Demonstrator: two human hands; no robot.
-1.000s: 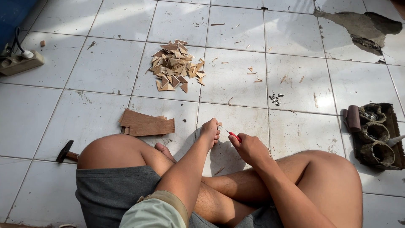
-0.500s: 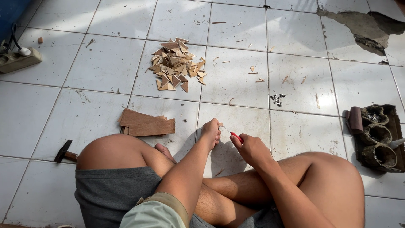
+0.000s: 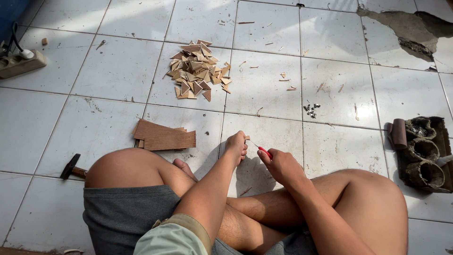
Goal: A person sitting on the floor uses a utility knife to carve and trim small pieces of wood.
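I sit cross-legged on a white tiled floor. My left hand (image 3: pixel 236 144) pinches a small wooden piece (image 3: pixel 246 138) just above the floor in front of my knees. My right hand (image 3: pixel 279 164) grips a red-handled knife (image 3: pixel 264 150), and its thin blade points left onto that piece. The two hands are almost touching. Further ahead on the floor lies a pile of small triangular wood pieces (image 3: pixel 197 75). A few flat brown wood sheets (image 3: pixel 165 137) lie stacked to the left of my left hand.
A hammer (image 3: pixel 71 166) lies by my left thigh. Small metal nails (image 3: pixel 311 110) are scattered ahead on the right. A dark sectioned holder with a sandpaper roll (image 3: pixel 421 148) sits far right. A power strip (image 3: pixel 20 62) lies far left. One tile is broken (image 3: pixel 405 27) at top right.
Both hands have stayed at the same spot on the small wooden piece, with only slight shifts of the knife. Nothing else has moved.
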